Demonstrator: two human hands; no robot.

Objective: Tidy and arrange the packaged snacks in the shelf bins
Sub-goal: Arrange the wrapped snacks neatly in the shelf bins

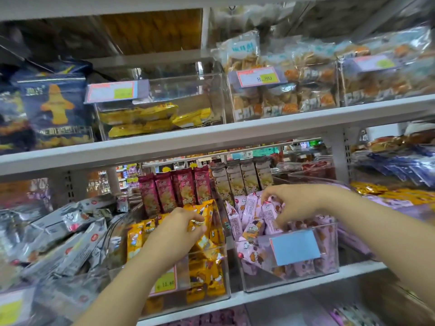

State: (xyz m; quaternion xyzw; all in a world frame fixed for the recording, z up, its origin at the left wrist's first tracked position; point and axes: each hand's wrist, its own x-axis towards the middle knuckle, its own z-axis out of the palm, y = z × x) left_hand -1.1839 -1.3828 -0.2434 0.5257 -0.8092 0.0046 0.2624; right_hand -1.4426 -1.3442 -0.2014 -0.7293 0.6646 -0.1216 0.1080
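On the middle shelf a clear bin (226, 274) holds several yellow snack packets. My left hand (179, 228) grips one yellow packet (203, 214) that stands tilted above the pile. Right beside it a second clear bin (334, 262) is full of pink snack packets. My right hand (292, 203) reaches in from the right, and its curled fingers pinch a pink packet (269, 214) near the top of the heap. Behind the yellow packets stand dark red packets (174, 191) in a row; beige packets (242, 178) stand behind the pink ones.
Silver-grey packets (66, 238) lie piled in the bin to the left. The shelf above (211, 135) carries clear bins with yellow bars (146, 118) and bagged biscuits (282, 95). Purple and yellow packets (395, 175) fill the right side. A blue label (295, 247) hangs on the pink bin's front.
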